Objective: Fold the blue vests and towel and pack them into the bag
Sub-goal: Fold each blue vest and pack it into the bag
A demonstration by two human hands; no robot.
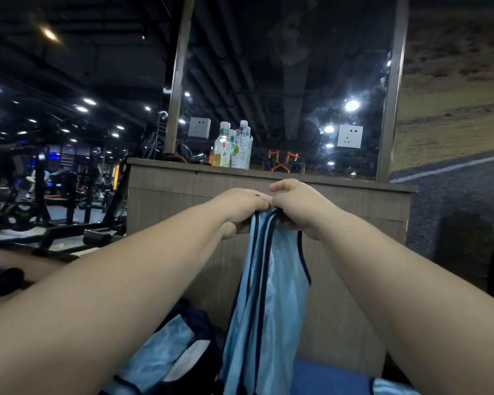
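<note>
Right now both grips are raised in front of the desk (183,195), knuckles touching. The left grip (240,208) and right grip (295,208) each pinch the dark-edged shoulder straps of one blue vest (271,283), bunched together, so it hangs straight down against the desk front. At the foot of the desk lies what I take for the dark bag (204,320), with a second vest (167,344) draped on it. My worry is the slick mesh: if either pinch slackens while I line up the straps, one layer could slide and skew the fold, or the hem could snag on the bag.
</note>
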